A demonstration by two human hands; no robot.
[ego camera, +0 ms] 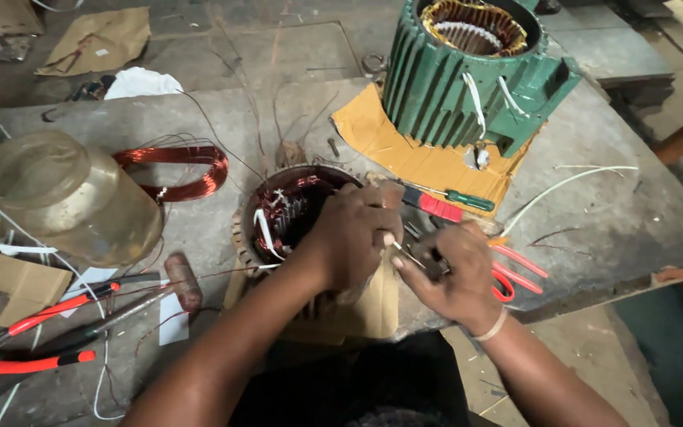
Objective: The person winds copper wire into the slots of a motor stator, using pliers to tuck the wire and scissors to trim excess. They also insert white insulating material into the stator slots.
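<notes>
Grey workbench (610, 205), copper-wound stator (290, 209) under left hand (349, 237), right hand (452, 277) pinching wire (401, 251)

Stator (286, 212) on bench, under my hands

I see a small round stator lying tilted on brown cardboard (373, 310), bore facing up, copper windings and white sleeving exposed inside. A thin wire (401, 253) runs from its right rim.

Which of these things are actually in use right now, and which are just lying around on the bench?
In use:
left hand
right hand
small stator
thin white sleeve

Lying about:
green motor housing
copper coil
plastic jar
screwdriver
hammer
red-handled pliers
</notes>
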